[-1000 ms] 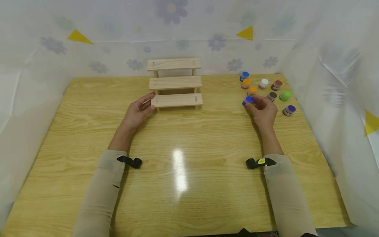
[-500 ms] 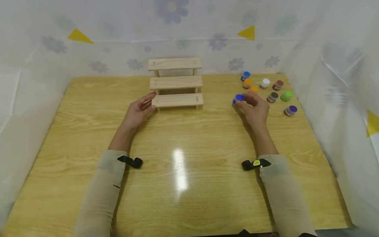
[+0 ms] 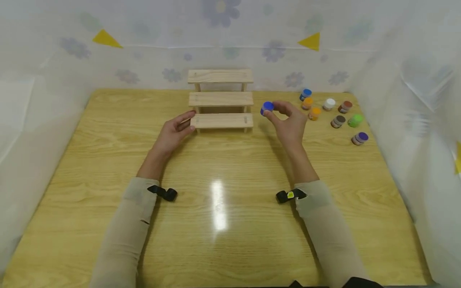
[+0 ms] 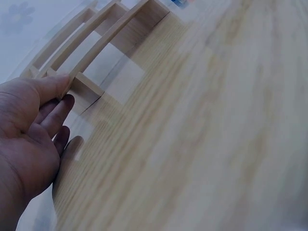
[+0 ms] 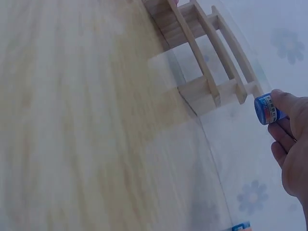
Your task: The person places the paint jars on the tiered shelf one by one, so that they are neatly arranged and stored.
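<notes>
A three-tier wooden shelf (image 3: 221,120) stands at the back middle of the table. My left hand (image 3: 172,134) pinches the left end of its lowest step; in the left wrist view the thumb (image 4: 50,86) lies on the board's edge with fingers below. My right hand (image 3: 292,124) holds a small blue-capped paint jar (image 3: 267,108) between thumb and fingers. The jar is lifted off the table, just right of the shelf and apart from it. In the right wrist view a printed label shows on the blue jar (image 5: 267,109).
Several small jars stand at the back right: blue (image 3: 305,95), two orange (image 3: 314,113), white (image 3: 329,104), brown (image 3: 345,107), dark (image 3: 338,121), green (image 3: 355,120) and purple (image 3: 359,138). A flowered white sheet (image 3: 151,64) hangs close behind the shelf.
My right hand has carried the blue jar left and up, away from the other jars and towards the shelf. The left hand keeps its place on the lowest step. The head view shifts slightly.
</notes>
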Demonstrator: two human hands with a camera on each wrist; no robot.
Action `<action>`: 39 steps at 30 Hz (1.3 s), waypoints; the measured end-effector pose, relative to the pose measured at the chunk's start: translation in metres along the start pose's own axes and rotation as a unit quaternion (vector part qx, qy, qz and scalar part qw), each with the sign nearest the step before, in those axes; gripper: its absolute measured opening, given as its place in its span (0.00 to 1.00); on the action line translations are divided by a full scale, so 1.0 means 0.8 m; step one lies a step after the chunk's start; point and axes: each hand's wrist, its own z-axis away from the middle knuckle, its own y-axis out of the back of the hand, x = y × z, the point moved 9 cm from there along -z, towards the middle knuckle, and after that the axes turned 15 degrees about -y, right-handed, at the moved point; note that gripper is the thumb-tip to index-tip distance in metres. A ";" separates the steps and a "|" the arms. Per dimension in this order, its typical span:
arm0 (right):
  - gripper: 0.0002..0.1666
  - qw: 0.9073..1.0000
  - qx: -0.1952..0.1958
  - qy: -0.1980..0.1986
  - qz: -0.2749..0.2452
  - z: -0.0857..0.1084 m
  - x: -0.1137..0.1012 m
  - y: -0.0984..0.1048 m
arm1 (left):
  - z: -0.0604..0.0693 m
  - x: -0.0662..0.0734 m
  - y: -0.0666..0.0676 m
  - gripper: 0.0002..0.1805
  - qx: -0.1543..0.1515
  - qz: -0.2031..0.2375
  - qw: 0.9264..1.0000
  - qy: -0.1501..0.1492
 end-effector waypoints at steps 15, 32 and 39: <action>0.20 0.995 -0.048 0.033 -0.083 -0.018 -0.074 -0.093 | -0.009 0.002 -0.004 0.29 0.001 -0.002 1.000 -0.021; 0.16 0.993 -0.099 0.019 -0.062 -0.058 -0.123 -0.183 | -0.001 -0.010 -0.017 0.29 -0.002 -0.013 1.000 -0.003; 0.15 0.990 -0.121 0.010 -0.066 -0.075 -0.123 -0.212 | -0.003 -0.009 -0.022 0.29 0.000 -0.009 1.000 -0.013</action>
